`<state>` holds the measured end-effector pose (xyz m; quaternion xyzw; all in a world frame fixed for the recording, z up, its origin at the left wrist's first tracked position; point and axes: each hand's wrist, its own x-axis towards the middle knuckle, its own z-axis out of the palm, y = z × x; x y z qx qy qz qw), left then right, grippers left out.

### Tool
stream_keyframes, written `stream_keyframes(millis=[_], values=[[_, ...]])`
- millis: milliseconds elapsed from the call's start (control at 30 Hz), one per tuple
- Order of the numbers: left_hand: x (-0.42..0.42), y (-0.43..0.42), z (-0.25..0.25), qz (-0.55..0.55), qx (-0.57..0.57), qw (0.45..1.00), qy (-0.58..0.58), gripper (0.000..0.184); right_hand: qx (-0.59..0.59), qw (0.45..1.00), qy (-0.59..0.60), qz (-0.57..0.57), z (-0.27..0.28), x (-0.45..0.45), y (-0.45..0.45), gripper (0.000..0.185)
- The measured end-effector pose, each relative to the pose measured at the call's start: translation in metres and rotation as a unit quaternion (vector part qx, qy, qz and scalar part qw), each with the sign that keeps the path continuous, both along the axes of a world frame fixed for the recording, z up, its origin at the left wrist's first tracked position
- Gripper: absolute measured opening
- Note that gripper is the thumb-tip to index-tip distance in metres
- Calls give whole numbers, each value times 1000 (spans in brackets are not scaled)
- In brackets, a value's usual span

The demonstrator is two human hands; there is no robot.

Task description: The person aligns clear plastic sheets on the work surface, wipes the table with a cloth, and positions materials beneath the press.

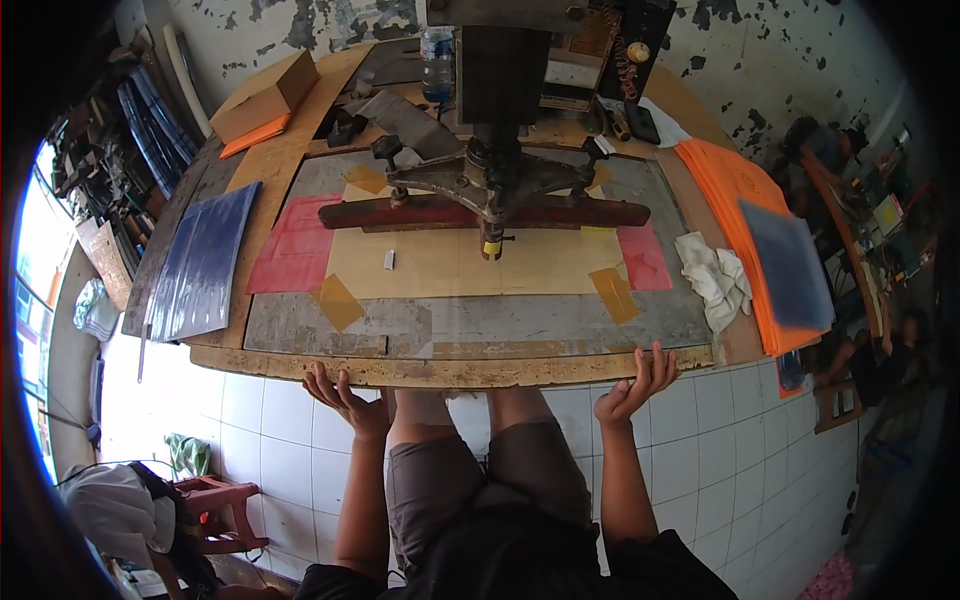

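"Two bare hands: left hand point(353, 405), right hand point(625, 396). Grip?"

"Both open, fingers spread against the long, pale, pitted wooden strip point(480, 373); no clasp visible."

"Strip: location, handling?"

"Front edge of the broad, grey-topped worktop point(300, 325), nearest the person. Presumably stiff, heavy if attached, hardly slippery or fragile. Best held near both ends, fingers above, palms below."

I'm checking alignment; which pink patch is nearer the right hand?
The pink patch beside the white cloth; the other patch is nearer the left hand.
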<state>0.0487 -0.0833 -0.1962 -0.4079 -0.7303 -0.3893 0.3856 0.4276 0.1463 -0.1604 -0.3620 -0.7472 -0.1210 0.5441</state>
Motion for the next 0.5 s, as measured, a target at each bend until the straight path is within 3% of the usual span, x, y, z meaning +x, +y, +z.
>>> stream_keyframes(millis=[500], values=[[-1, 1, -1, 2, 3, 1000, 3, 90, 4, 1000, 6, 6, 2, -2, 0, 55]])
